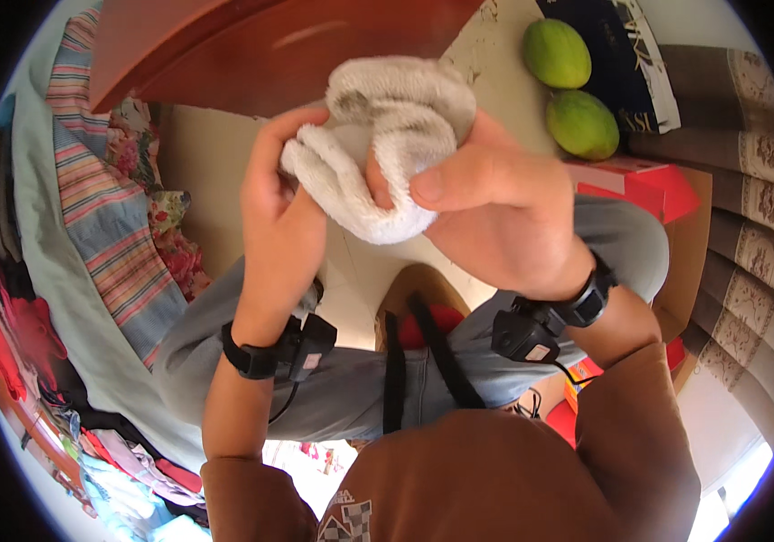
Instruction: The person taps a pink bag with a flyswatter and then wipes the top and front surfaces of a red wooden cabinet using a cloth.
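Note:
A white terry cloth [387, 149], bunched in loops and greyish in places, is held up in front of me between both hands. My left hand [283, 185] grips its left side, with the fingertips hidden behind the folds. On the other side, my right hand [500, 203] is closed on the cloth, its thumb pressing the front fold and a finger showing inside the loop. Behind the cloth, close beyond it, stands a reddish-brown wooden piece of furniture [288, 50].
At the far right, two green melon-like fruits [557, 54] lie by a dark printed bag [617, 68]. A red box [631, 185] and an open cardboard carton [690, 244] sit near my right knee, beside brown curtains [735, 181]. Left is a bed with a striped cloth [116, 217].

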Available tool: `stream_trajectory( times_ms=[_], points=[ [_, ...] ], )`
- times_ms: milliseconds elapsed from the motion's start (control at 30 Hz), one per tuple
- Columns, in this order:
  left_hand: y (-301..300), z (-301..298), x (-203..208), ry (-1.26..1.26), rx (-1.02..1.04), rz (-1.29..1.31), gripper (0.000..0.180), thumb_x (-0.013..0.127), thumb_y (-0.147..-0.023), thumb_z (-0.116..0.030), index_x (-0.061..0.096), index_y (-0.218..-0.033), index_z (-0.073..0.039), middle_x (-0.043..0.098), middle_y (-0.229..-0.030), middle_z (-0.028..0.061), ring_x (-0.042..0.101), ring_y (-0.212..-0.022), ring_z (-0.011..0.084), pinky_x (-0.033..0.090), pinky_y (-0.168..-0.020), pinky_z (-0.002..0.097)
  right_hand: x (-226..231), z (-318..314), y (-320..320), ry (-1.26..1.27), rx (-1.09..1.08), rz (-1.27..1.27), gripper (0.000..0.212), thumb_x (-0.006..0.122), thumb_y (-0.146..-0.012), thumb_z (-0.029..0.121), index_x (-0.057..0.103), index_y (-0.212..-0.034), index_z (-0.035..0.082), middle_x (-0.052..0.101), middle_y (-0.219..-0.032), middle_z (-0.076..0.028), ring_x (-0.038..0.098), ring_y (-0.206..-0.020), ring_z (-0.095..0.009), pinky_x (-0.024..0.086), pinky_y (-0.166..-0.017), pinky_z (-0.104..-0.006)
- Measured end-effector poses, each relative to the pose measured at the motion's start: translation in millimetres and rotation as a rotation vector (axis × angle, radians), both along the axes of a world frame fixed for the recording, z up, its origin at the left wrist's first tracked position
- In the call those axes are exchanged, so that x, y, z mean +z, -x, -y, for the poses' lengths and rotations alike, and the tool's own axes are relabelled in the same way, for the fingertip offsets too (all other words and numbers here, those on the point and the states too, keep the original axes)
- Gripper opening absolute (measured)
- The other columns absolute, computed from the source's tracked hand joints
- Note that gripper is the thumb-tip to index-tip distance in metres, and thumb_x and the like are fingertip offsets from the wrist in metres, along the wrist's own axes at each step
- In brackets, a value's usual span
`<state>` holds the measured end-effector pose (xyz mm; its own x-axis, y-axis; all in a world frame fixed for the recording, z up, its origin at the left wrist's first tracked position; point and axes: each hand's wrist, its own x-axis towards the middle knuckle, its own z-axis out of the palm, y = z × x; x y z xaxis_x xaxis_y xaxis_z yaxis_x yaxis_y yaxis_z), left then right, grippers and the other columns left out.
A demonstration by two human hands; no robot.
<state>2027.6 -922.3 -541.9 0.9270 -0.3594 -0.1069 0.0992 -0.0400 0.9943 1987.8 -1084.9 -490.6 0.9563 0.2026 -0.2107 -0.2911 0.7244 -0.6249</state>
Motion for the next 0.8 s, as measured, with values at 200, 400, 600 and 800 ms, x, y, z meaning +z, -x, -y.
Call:
stream_trajectory(
  times_ms=[200,400,600,800],
  points=[
    [3,0,4,-0.133,0.007,0.02,0.022,0.053,-0.084,-0.002,0.056,-0.106,-0.002,0.059,-0.087,-0.0003,0.052,-0.076,0.005,0.042,-0.067,0.0199,-13,1,7,-0.088,0.013,0.021,0.047,0.05,-0.077,0.011,0.047,-0.121,-0.005,0.058,-0.095,-0.011,0.053,-0.092,-0.021,0.039,-0.086,-0.0319],
    [5,0,-7,-0.095,0.054,-0.039,0.019,0.054,-0.084,-0.002,0.057,-0.103,-0.001,0.059,-0.084,-0.0006,0.051,-0.072,0.0039,0.042,-0.063,0.0195,-12,4,10,-0.246,-0.033,-0.092,0.026,0.048,-0.082,0.012,0.059,-0.1,-0.003,0.061,-0.102,-0.01,0.055,-0.099,-0.021,0.04,-0.091,-0.0353],
    [7,0,-8,-0.179,-0.013,-0.036,0.024,0.053,-0.085,-0.005,0.055,-0.108,0.0,0.06,-0.096,0.002,0.054,-0.086,0.0071,0.043,-0.073,0.0219,-22,9,14,-0.291,-0.011,0.055,0.023,0.049,-0.083,0.012,0.063,-0.095,0.0,0.063,-0.106,-0.011,0.056,-0.103,-0.022,0.039,-0.095,-0.0378],
    [7,1,-10,-0.175,0.013,-0.042,0.02,0.054,-0.084,-0.005,0.056,-0.104,0.0,0.059,-0.086,-0.0001,0.051,-0.076,0.0051,0.041,-0.065,0.0206,-16,8,9,-0.279,0.069,0.043,0.024,0.049,-0.081,0.013,0.062,-0.095,-0.002,0.063,-0.104,-0.01,0.056,-0.101,-0.022,0.039,-0.094,-0.0368]
  ],
)
